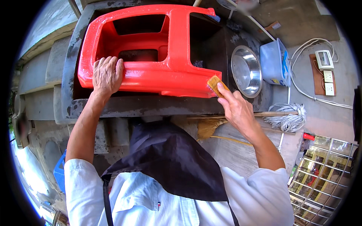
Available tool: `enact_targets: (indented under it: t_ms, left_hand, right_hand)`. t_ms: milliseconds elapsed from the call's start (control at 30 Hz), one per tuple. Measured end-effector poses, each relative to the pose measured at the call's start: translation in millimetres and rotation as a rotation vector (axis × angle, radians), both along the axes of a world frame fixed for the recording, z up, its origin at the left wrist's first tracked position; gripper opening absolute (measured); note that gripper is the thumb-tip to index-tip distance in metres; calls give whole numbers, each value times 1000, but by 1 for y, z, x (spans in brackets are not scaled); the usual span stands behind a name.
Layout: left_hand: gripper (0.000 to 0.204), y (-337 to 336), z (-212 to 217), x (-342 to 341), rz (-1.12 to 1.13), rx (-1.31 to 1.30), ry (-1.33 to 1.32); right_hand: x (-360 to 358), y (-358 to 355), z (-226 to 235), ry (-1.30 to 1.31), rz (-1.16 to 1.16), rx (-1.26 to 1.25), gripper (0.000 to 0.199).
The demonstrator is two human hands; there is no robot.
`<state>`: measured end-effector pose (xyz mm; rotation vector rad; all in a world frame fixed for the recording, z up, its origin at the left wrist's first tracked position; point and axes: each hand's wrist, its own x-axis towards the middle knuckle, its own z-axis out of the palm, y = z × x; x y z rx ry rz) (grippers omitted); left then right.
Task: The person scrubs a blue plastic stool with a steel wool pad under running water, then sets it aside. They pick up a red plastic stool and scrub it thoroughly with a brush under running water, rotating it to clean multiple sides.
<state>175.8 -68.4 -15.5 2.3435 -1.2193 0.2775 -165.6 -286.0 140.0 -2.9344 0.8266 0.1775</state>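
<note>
A large wet red plastic shell (179, 41), shaped like a toy car's body with window openings, lies across a dark concrete trough (162, 107). My left hand (108, 74) is closed over its near-left side, fingers bent over the edge of a window opening. In my right hand (235, 107) is a scrubbing brush with a yellowish wooden back (215, 83), held against the shell's near right corner. The brush's bristles are mostly hidden under its back.
A shiny metal basin (246, 71) and a translucent blue plastic tub (274, 62) stand right of the shell. A mop (288, 117) and a straw broom (208, 128) lie along the trough's near side. Sockets on a board (325, 75) and a metal rack (322, 169) are at the right.
</note>
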Motion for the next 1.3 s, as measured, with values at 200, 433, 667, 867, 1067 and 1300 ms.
enact_targets:
  t_ms: [200,433,667,867,1067,1300]
  left_hand:
    - [28,-4,-3,0,9,12,1]
    - [28,-5,2,0,-8,56,0]
    - [27,-3,-5,3,-8,26,-30]
    - [28,-6,-11,5,-7,5,-60]
    - [27,-7,-10,4,-26,-15,-56]
    - [29,-2,-8,6,-24,32,-51]
  right_hand:
    - [36,33,-37,-146,-35,138,44]
    - [4,11,-39,-262,-184,135,43]
    - [13,14,-31,-189,-222,164,42]
    - [35,19,-21,-112,-235,68,44]
    - [33,13,-18,-29,-229,-87,45]
    - [19,14,-16,-85,-165,-122,49]
